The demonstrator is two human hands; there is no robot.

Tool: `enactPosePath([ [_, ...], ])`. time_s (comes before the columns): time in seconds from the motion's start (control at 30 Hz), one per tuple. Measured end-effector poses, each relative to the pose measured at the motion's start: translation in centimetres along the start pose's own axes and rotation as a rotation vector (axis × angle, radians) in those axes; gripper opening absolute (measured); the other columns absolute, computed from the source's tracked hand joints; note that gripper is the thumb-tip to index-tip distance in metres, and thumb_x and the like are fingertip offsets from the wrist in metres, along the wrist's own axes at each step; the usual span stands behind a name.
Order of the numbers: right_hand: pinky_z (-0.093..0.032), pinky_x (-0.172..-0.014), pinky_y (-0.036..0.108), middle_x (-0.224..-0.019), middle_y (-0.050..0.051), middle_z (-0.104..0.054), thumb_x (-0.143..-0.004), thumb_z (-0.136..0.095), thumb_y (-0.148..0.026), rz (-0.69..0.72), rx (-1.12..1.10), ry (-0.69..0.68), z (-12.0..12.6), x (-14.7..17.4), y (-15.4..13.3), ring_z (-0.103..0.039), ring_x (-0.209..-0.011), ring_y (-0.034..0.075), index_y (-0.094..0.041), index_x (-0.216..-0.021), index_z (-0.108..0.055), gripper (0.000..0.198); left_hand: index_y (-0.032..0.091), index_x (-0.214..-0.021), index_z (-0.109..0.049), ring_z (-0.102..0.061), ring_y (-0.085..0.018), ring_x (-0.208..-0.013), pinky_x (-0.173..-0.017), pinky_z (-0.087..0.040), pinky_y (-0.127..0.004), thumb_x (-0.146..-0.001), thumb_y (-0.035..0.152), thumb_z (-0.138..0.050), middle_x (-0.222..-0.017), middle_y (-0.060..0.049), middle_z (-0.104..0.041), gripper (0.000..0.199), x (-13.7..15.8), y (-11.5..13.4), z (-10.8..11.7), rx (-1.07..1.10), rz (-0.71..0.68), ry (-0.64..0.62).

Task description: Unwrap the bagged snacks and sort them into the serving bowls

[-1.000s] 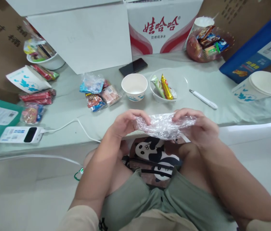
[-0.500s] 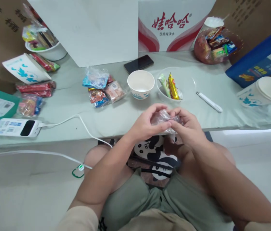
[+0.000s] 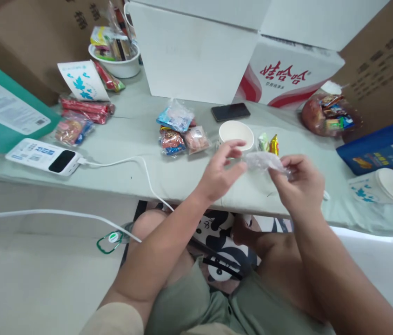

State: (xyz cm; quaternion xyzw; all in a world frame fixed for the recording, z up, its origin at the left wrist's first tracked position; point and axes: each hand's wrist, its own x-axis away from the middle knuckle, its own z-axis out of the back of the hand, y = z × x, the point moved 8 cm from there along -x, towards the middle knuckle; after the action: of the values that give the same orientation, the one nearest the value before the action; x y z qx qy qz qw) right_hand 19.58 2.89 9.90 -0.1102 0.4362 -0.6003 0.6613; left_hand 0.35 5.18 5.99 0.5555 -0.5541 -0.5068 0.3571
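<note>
- Hands parted since half a second ago: left hand shifted off, crumpled clear plastic now exposed, trailing from right hand.
- Table: items arranged along it, likely for easy reach.
- Right hand: plastic's right end pinched between thumb and fingers, probably to keep it raised.
- Left hand: fingers spread, slightly curled; contact with plastic can't be told.
- Paper bowl: placed upright just beyond left fingers.
- Plastic: held above table, before small yellow packet.
</note>
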Motion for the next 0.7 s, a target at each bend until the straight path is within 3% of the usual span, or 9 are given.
enactPosePath([
  [0.07, -0.048, -0.074, 0.036, -0.08, 0.002, -0.065, -0.076, -0.068, -0.025, 0.153, 0.174, 0.028, -1.0, -3.5, -1.8, -0.06, -0.076, 0.02, -0.024, -0.077, -0.059, 0.009, 0.022, -0.097, -0.065, -0.059, -0.015, -0.088, -0.085, -0.048, -0.028, -0.08, 0.017, -0.066, -0.089, 0.0, -0.061, 0.017, -0.3, 0.1, 3.2, 0.017, -0.004, 0.273],
  [0.13, -0.048, -0.079, 0.038, -0.086, 0.005, -0.067, -0.078, -0.065, -0.024, 0.235, 0.305, -0.12, -3.6, -7.0, -2.9, -0.063, -0.085, 0.023, -0.023, -0.082, -0.063, 0.004, 0.021, -0.086, -0.061, -0.055, -0.012, -0.076, -0.075, -0.046, -0.025, -0.08, 0.014, -0.064, -0.08, 0.001, -0.058, 0.01, -0.4, 0.3, 5.5, 0.044, -0.017, 0.443],
  [0.23, -0.049, -0.081, 0.043, -0.09, 0.008, -0.073, -0.082, -0.067, -0.035, 0.223, 0.504, -0.516, -7.7, -10.0, -3.8, -0.066, -0.088, 0.027, -0.022, -0.088, -0.071, 0.015, 0.021, -0.079, -0.057, -0.052, -0.01, -0.067, -0.066, -0.043, -0.022, -0.079, 0.011, -0.062, -0.073, 0.003, -0.055, 0.011, -0.7, 0.5, 7.6, 0.125, -0.022, 0.536],
  [0.3, -0.049, -0.082, 0.043, -0.091, 0.009, -0.074, -0.089, -0.061, -0.04, 0.241, 0.533, -0.576, -8.0, -10.6, -5.7, -0.067, -0.088, 0.027, -0.021, -0.094, -0.074, 0.024, 0.021, -0.078, -0.056, -0.052, -0.01, -0.064, -0.064, -0.043, -0.022, -0.078, 0.011, -0.061, -0.071, 0.003, -0.054, 0.012, -0.7, 1.0, 8.7, 0.187, -0.034, 0.585],
  [0.4, -0.05, -0.087, 0.041, -0.098, 0.011, -0.075, -0.095, -0.051, -0.032, 0.364, 0.405, -0.416, -7.8, -9.9, -9.8, -0.068, -0.093, 0.025, -0.018, -0.106, -0.074, 0.029, 0.021, -0.078, -0.053, -0.053, -0.01, -0.064, -0.063, -0.043, -0.021, -0.078, 0.013, -0.063, -0.071, 0.003, -0.052, 0.013, -0.1, 2.1, 10.8, 0.248, -0.104, 0.708],
  [0.47, -0.051, -0.093, 0.041, -0.108, 0.012, -0.074, -0.091, -0.055, -0.026, 0.438, 0.36, -0.468, -10.4, -7.8, -11.0, -0.068, -0.102, 0.027, -0.017, -0.116, -0.071, 0.031, 0.021, -0.079, -0.05, -0.052, -0.01, -0.064, -0.062, -0.041, -0.021, -0.081, 0.017, -0.063, -0.071, 0.004, -0.049, 0.014, 0.5, 2.7, 12.1, 0.264, -0.15, 0.807],
  [0.53, -0.049, -0.102, 0.045, -0.133, 0.017, -0.066, -0.084, -0.062, -0.02, 0.463, 0.413, -0.636, -15.0, -5.4, -10.5, -0.061, -0.124, 0.032, -0.016, -0.133, -0.064, 0.05, 0.021, -0.081, -0.048, -0.05, -0.009, -0.063, -0.062, -0.04, -0.021, -0.083, 0.02, -0.064, -0.07, 0.005, -0.046, 0.016, 0.9, 2.8, 12.9, 0.268, -0.163, 0.872],
  [0.6, -0.043, -0.11, 0.051, -0.157, 0.02, -0.047, -0.078, -0.066, -0.014, 0.423, 0.533, -0.742, -19.3, -3.8, -9.0, -0.045, -0.143, 0.038, -0.02, -0.15, -0.052, 0.073, 0.021, -0.082, -0.047, -0.048, -0.009, -0.062, -0.061, -0.038, -0.021, -0.084, 0.022, -0.064, -0.07, 0.005, -0.044, 0.016, 1.1, 2.7, 13.2, 0.267, -0.15, 0.893],
  [0.7, -0.047, -0.105, 0.055, -0.167, 0.018, -0.03, -0.087, -0.06, -0.018, 0.257, 0.59, -0.786, -22.7, -3.4, -6.5, -0.051, -0.139, 0.041, -0.03, -0.158, -0.041, 0.074, 0.021, -0.08, -0.046, -0.046, -0.008, -0.061, -0.06, -0.037, -0.02, -0.084, 0.018, -0.06, -0.069, 0.005, -0.043, 0.015, 1.1, 2.5, 13.0, 0.273, -0.141, 0.87],
])
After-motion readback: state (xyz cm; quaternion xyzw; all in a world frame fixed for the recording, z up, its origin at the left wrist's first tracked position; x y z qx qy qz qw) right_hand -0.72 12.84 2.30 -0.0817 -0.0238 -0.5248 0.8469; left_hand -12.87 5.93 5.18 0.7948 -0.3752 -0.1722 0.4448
